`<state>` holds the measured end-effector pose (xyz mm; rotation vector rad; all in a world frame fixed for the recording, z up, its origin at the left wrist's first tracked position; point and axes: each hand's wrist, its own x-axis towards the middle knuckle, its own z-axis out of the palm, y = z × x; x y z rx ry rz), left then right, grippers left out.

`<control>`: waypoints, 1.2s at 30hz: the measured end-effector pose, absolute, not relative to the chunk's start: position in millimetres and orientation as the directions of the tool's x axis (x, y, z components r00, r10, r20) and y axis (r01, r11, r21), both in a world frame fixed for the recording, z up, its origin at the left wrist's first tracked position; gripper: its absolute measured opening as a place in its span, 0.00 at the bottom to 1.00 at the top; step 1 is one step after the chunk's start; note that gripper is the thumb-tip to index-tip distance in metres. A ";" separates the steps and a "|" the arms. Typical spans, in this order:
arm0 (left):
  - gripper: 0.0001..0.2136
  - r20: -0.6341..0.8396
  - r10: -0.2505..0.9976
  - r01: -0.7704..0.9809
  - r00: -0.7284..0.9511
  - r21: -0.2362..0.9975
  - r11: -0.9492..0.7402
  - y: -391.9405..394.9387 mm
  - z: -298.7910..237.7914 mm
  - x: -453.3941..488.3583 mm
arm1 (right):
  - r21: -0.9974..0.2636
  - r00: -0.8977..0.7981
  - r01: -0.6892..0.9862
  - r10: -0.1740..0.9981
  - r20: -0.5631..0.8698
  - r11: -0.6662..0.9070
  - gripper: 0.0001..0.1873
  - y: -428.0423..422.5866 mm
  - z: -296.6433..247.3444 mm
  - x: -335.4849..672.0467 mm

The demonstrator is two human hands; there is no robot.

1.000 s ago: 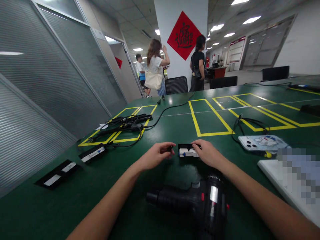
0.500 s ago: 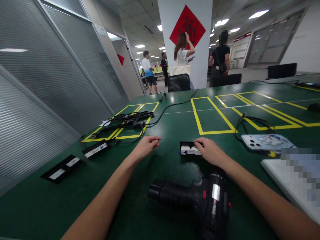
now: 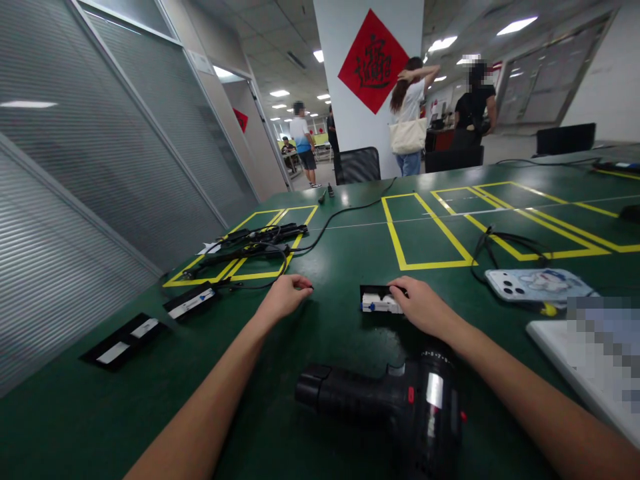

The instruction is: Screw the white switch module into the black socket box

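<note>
My right hand rests on a small black box with white and blue parts on the green table, its fingers curled over the box's right end. My left hand lies on the table left of the box, apart from it, fingers curled with the fingertips pinched on something I cannot make out. A black cordless drill lies on its side close in front of me, between my forearms.
Two flat black strips with white labels lie at the left. Black cables and tools sit in a yellow-taped rectangle. A phone and a white object lie at the right. People stand beyond the table's far edge.
My left hand has moved left, away from the small box, and rests curled on the table. My right hand has stayed on the box. The people in the background have walked to the right.
</note>
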<state>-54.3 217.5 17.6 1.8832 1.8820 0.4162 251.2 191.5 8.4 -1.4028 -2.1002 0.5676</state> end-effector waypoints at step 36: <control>0.15 0.316 0.723 0.695 0.614 0.217 -0.686 176.5 33.2 37.2 | -0.617 -0.298 0.698 0.931 0.210 0.363 0.16 193.8 7.3 252.3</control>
